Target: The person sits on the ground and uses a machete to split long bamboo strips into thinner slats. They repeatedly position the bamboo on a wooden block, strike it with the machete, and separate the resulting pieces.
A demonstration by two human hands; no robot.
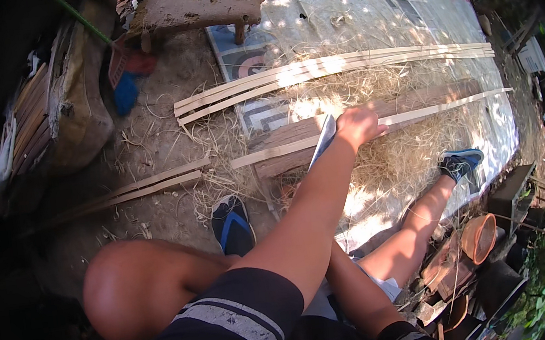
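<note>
While the person sits low with a bare knee [131, 287] in the lower left of the frame, one hand [356, 127] reaches out to the centre, closed around the handle of a broad blade [323, 141] that points back toward the body. From the way the forearm crosses the frame, I cannot tell for certain which hand it is; it reads as the left hand. The blade rests against a long pale bamboo strip [375, 125] that runs from centre left to the upper right, lying across a thick wooden log [412, 100]. Only the other forearm shows, running from the lower centre down toward the bottom edge; its hand is hidden behind the raised arm.

Above the log, a bundle of more split strips [335, 69] lies side by side on a patterned plastic sheet [416, 12]. Fine pale shavings [393, 163] are heaped around the log and over the sheet. Two further strips [146, 184] lie on bare earth at centre left. A blue sandal [232, 225] sits just below the log, and another [461, 163] is on the foot at right. A wooden stool [200, 7] stands at the top, and an orange basket [480, 238] is at lower right.
</note>
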